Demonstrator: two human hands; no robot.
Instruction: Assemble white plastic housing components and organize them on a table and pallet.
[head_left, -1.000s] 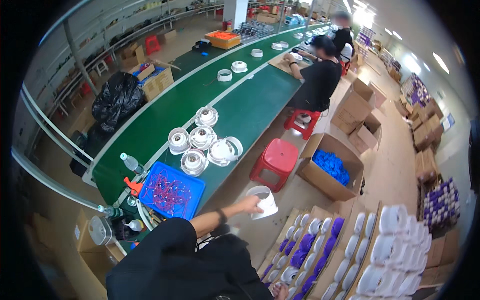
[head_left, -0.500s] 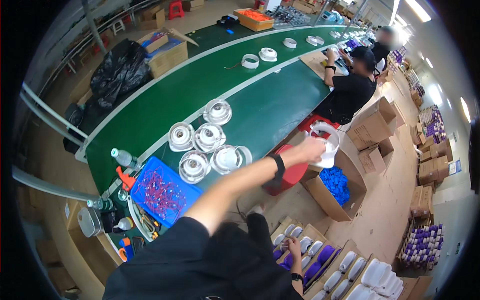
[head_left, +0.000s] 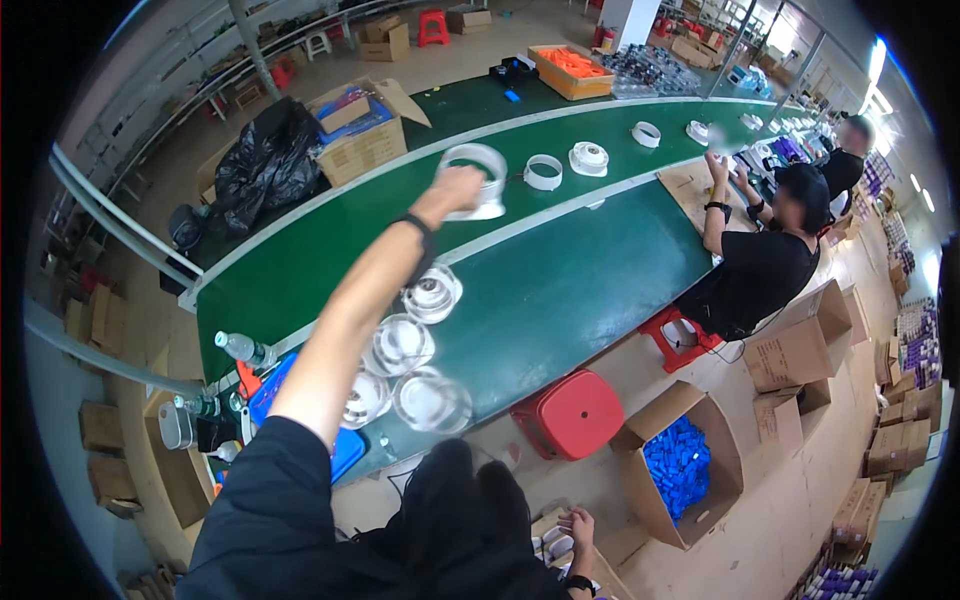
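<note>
Right hand point(head_left: 577, 527) is hanging down near the floor boxes at the bottom, fingers curled, can't tell if it's gripping anything. A cluster of white housings point(head_left: 412, 352) is sitting at the near edge of the belt point(head_left: 560, 280). Left hand point(head_left: 458, 187) is reaching out over the belt's middle, fingers clamped on a white ring point(head_left: 478, 180). 2 more rings point(head_left: 544, 172) are lying just beyond it, toward the far edge.

Left arm stretched far forward and up, bare forearm out of a black sleeve, dark band on the wrist; left hand point(head_left: 458, 188) closed, fingers curled in a grip around something held. Right hand point(head_left: 577, 527) low at the bottom edge near the body, fingers bent, dark wristband, grip unclear.
</note>
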